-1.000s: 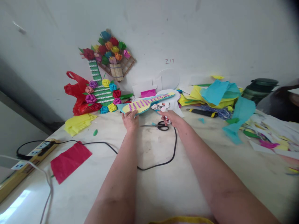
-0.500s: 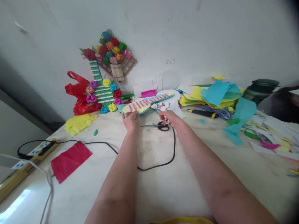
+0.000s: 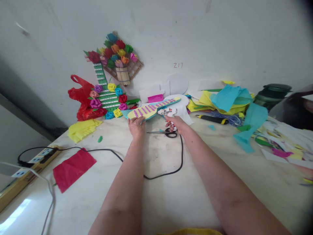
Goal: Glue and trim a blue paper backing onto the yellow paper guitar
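Observation:
My left hand (image 3: 137, 126) grips the near left end of a long yellow paper cutout (image 3: 148, 110), which carries rows of pink-purple strips and has a blue edge. My right hand (image 3: 176, 124) is closed around the handle of a white glue gun (image 3: 167, 111). The gun's nozzle points left, close to the cutout's blue lower edge; whether it touches cannot be made out. Below the gun, scissors with black handles (image 3: 171, 133) lie on the table, blades to the left. A black cord (image 3: 182, 153) runs down from the gun and passes under my left forearm.
A green guitar-shaped piece with paper roses (image 3: 109, 99) leans by a red plastic bag (image 3: 81, 94). At left lie crimson paper (image 3: 74, 169) and a power strip (image 3: 36, 160). A yellow-black cutter (image 3: 214, 119), blue crepe paper (image 3: 251, 120) and a dark green jar (image 3: 272, 96) are right.
The cutout's far right tip and the glue gun have shifted very slightly left. Both hands keep their holds; everything else stays where it was.

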A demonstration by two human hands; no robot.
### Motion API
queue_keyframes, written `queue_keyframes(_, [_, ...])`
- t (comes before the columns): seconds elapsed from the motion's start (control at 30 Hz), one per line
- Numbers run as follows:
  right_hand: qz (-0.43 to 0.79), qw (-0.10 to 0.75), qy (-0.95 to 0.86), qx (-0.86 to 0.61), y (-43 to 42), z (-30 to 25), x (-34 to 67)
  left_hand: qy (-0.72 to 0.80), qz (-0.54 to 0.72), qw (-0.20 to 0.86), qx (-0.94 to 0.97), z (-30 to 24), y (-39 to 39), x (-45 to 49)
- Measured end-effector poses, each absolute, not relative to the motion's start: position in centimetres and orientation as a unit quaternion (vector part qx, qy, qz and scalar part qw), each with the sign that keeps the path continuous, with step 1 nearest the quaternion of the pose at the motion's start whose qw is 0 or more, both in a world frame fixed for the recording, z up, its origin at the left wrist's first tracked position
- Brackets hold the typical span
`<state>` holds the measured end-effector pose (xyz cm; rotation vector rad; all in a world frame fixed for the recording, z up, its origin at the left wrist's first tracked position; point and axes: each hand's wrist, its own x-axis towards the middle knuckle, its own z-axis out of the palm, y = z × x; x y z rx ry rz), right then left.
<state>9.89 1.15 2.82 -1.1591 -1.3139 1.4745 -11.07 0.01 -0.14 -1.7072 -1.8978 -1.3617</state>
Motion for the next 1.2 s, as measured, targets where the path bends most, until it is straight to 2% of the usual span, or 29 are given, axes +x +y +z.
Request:
queue_keyframes(0.77, [0.587,0.408,-0.502,-0.487,1.20,2.84,9.73,-0.654,-0.459,0.121,-0.588,0.14,-0.11,-10.95])
queue_keyframes(1.2, [0.564,0.444,-0.497,-0.487,1.67,2.38,9.03,-0.639,-0.462,0.120,-0.603,-0.04,-0.06,-11.10])
